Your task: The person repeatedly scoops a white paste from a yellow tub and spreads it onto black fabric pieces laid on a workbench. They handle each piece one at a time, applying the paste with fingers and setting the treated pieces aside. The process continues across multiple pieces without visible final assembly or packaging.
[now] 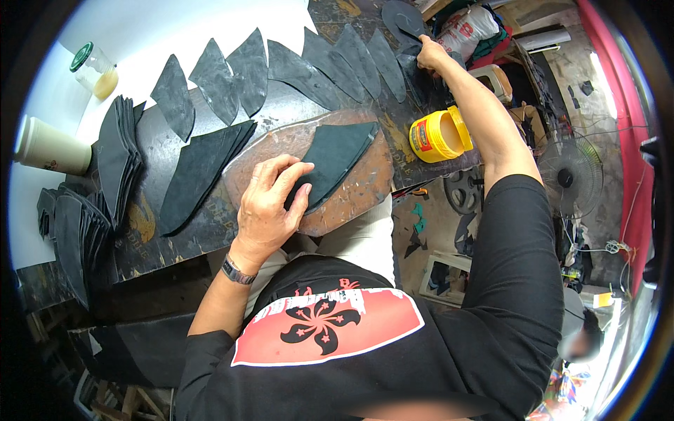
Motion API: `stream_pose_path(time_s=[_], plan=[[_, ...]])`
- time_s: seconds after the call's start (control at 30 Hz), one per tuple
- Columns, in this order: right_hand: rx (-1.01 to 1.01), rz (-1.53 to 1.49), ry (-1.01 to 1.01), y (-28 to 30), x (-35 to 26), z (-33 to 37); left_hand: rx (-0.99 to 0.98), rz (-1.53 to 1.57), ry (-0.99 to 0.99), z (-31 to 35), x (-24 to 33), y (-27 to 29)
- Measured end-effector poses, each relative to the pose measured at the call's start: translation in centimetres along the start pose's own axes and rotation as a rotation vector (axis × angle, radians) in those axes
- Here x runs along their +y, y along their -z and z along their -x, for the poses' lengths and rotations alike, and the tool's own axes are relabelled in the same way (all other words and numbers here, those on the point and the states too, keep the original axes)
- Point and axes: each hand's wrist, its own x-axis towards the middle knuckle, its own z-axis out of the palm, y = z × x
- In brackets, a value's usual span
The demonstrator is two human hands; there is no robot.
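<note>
A pointed black leather-like piece (340,158), apparently layered, lies on a worn brown board (365,188) in front of me. My left hand (265,203) rests at its left edge, fingers bent and apart, gripping nothing. At the far right of the table, my stretched-out right hand (431,56) has its fingers closed beside dark rounded flat pieces (404,19); what is between the fingertips is hidden. Left of the board lies another layered black piece (200,175). Several single pointed black pieces (247,74) lie in a row along the far side.
Stacks of black pieces (118,158) stand at the left, near a green-lidded jar (95,70) and a pale cup (56,146). An open yellow tub (439,137) sits at the table's right edge, below my right forearm. A fan (567,175) stands beyond it.
</note>
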Motion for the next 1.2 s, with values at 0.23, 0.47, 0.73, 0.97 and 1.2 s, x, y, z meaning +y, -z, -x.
stream_pose_path(time_s=[0.23,0.47,0.73,0.97,1.2], plan=[[0.418,-0.099,0.225,-1.3,1.7,-2.5,-0.035,-0.015,-0.045,-0.2,0.3,0.4],[0.356,-0.541,0.670,3.1,3.7,13.1,-0.134,-0.079,-0.064,-0.3,0.5,0.6],[0.238,-0.069,0.254,-0.1,6.7,28.2,-0.134,-0.095,-0.054,-0.2,0.5,0.2],[0.112,0.022,0.180,-0.3,7.0,27.4,-0.109,-0.110,-0.065,-0.1,0.7,0.1],[0.336,0.001,0.119,-1.0,7.0,29.8,-0.097,-0.114,-0.060,0.2,0.5,-0.1]])
